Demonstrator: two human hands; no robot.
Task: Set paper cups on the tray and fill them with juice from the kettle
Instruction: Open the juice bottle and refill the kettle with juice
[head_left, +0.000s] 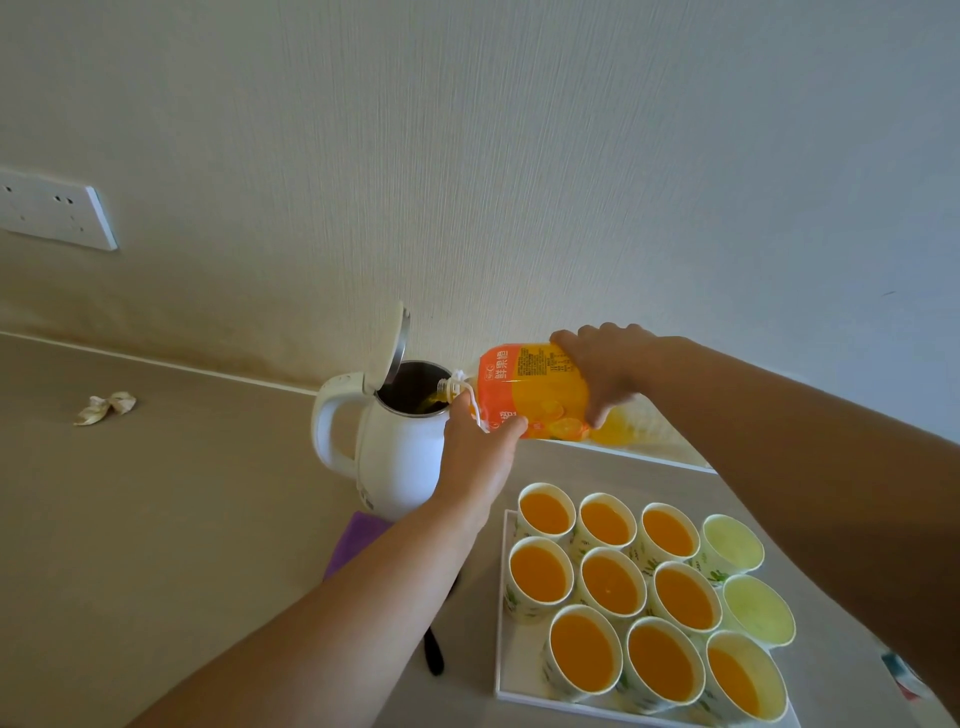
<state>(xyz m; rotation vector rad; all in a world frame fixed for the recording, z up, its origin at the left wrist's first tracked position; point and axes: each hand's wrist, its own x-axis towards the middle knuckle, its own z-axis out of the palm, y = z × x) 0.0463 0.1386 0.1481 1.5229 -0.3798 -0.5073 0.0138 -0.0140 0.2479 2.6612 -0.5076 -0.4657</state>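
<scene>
Kettle: a white electric kettle (400, 462) stands on the desk (156, 519). Its handle is on its left side, its hinged lid (390, 348) is tipped up, and its inside is dark.
Juice bottle: a clear plastic juice bottle (535, 395) with an orange label and printed characters lies almost level just right of the kettle. Its neck reaches over the kettle's open mouth, and a thin yellow stream runs down into the kettle.
Left hand: the left hand (478, 431) is beside the kettle's right shoulder, its grip clamped round the bottle's neck end.
Right hand: the right hand (602, 374) is farther right of the kettle, its grip wrapped over the bottle's body from above.
Tray: a white rectangular tray (501, 623) sits on the desk in front of the kettle and to its right.
Paper cups: eleven white paper cups (551, 670) with a green leaf print stand upright on the tray, packed in three rows with their rims touching or nearly so.
Juice: orange juice (610, 582) fills eight cups close to the rim. The cup farthest from the kettle holds less.
Empty cups: two empty cups (732, 543) show pale insides at the tray's right edge.
Cloth: a purple cloth (358, 535) lies at the kettle's base.
Scrap: a crumpled wrapper (105, 408) lies well left of the kettle.
Socket: a white wall socket (52, 208) is up and left of the kettle.
</scene>
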